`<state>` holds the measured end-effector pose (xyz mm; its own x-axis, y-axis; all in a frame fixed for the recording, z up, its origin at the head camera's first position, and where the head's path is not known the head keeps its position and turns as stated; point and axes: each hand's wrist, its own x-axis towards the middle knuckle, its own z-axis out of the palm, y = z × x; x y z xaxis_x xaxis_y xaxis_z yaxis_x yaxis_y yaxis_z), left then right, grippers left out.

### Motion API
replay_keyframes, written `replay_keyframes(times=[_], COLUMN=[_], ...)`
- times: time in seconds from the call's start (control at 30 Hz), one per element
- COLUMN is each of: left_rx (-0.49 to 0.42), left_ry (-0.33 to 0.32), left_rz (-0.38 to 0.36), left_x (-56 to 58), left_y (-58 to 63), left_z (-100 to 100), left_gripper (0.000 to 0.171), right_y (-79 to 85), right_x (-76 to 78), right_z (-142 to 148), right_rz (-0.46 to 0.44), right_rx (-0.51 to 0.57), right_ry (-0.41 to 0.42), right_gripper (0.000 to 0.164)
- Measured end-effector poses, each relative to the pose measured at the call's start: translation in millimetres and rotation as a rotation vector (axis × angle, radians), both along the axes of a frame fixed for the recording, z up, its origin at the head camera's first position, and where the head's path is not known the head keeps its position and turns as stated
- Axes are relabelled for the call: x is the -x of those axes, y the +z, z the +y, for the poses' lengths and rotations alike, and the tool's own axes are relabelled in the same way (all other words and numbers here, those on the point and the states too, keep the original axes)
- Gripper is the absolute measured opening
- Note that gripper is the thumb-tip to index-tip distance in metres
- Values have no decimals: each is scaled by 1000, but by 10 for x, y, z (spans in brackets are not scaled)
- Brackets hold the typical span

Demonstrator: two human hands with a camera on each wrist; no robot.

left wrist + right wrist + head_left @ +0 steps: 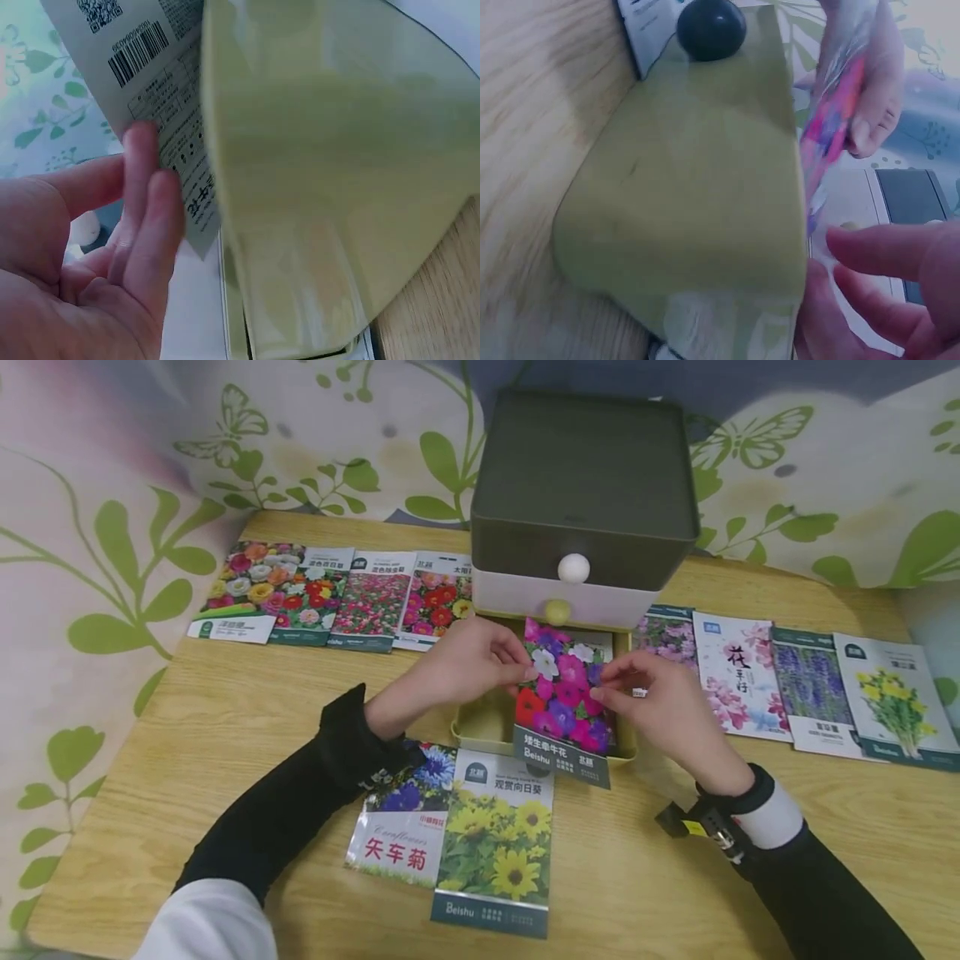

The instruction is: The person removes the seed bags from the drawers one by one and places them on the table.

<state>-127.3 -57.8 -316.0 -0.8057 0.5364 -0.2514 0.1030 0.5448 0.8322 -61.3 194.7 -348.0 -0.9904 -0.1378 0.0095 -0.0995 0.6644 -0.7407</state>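
Note:
A petunia seed packet, pink, purple and white flowers on its front, is tilted over the pulled-out yellow-green drawer. My left hand pinches its left edge. At its right edge, the thumb and fingers of my right hand pinch it. The left wrist view shows the printed back of the packet beside the drawer wall. Part of another packet shows inside the drawer, mostly hidden. A dark round knob sits on the drawer front in the right wrist view.
The drawer box stands at the back of the wooden table. Several flower seed packets lie either side, including a lavender one and a daisy-like one. A cornflower packet and sunflower packet lie before the drawer.

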Motion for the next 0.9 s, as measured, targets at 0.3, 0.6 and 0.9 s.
replay_keyframes(times=[0.3,0.6,0.9], left_rx=[-251,-221,-150], left_ry=[107,99,-121], left_rz=[-211,-178,-7], left_x=[21,-40,-315], left_y=[15,-7,63], left_z=[-80,-88,-8], left_gripper=[11,13,11], right_y=[4,-9,92], right_x=[-70,-100,-293], right_z=[-27,19,219], right_rz=[-1,15,-128], right_rx=[-62,-1,43], right_ry=[82,45,-9], right_gripper=[15,13,21])
